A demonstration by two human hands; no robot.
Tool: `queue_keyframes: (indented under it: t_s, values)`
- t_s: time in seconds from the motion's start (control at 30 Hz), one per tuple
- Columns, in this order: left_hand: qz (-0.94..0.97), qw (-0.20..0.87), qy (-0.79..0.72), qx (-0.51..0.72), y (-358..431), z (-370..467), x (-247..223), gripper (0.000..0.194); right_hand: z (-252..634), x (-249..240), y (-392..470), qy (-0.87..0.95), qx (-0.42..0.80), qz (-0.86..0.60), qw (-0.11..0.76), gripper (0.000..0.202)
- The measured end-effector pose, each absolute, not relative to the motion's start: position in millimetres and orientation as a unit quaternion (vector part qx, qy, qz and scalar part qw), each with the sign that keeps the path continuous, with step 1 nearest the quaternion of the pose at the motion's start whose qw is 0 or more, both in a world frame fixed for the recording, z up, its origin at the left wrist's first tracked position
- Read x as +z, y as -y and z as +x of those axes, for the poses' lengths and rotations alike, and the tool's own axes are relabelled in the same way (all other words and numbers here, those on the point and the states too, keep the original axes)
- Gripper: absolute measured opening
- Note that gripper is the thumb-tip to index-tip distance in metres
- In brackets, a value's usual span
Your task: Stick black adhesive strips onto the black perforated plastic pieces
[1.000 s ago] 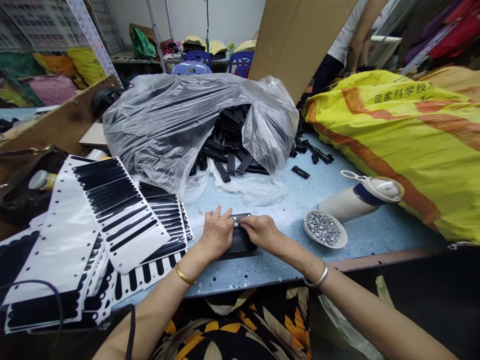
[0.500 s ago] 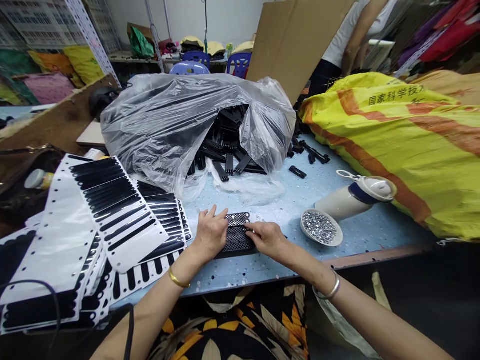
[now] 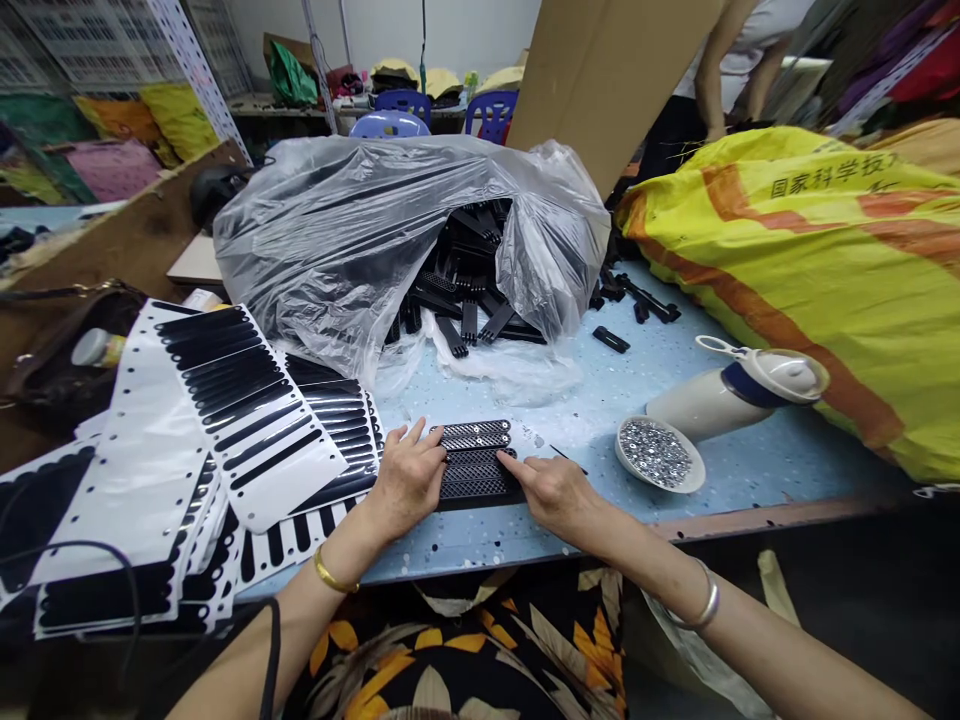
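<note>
Near the middle of the table's (image 3: 465,540) front edge, black strips (image 3: 480,487) lay flat, side by side. Left hand (image 3: 405,475) rested at their left ends, fingers spread; could not tell whether it gripped. Right hand (image 3: 562,495) had its forefinger on their right end, other fingers curled; could not tell if anything was pinched. Farther right along that edge stood a bowl (image 3: 696,482) of metal bits (image 3: 656,452), just beside a bottle (image 3: 682,405). Toward the back edge: a plastic bag (image 3: 322,230), open, black parts (image 3: 469,300) showing.

Black textured strips (image 3: 477,482), side by side
</note>
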State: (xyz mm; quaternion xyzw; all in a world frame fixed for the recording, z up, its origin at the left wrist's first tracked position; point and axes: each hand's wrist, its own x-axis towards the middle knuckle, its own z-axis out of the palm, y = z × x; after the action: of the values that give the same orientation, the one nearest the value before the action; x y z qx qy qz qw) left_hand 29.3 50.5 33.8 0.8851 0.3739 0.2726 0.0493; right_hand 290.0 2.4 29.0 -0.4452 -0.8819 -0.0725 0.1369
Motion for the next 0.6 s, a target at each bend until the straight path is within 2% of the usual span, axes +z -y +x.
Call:
queue_keyframes:
  t_s: [0.2, 0.43, 0.6]
  values:
    - [0.887, 0.05, -0.378, 0.26, -45.6, 22.0, 29.4, 0.036, 292.4, 23.0, -1.9, 0.878, -0.052, -0.46, 0.121, 0.06]
    - [0.901, 0.034, -0.366, 0.229, -41.6, 12.5, 30.1, 0.046, 293.3, 21.1, -2.6, 0.888, -0.048, -0.437, 0.134, 0.059]
    - [0.896, 0.03, -0.373, 0.239, -37.3, 7.6, 28.1, 0.055, 290.9, 24.2, -1.5, 0.887, -0.063, -0.445, 0.107, 0.058]
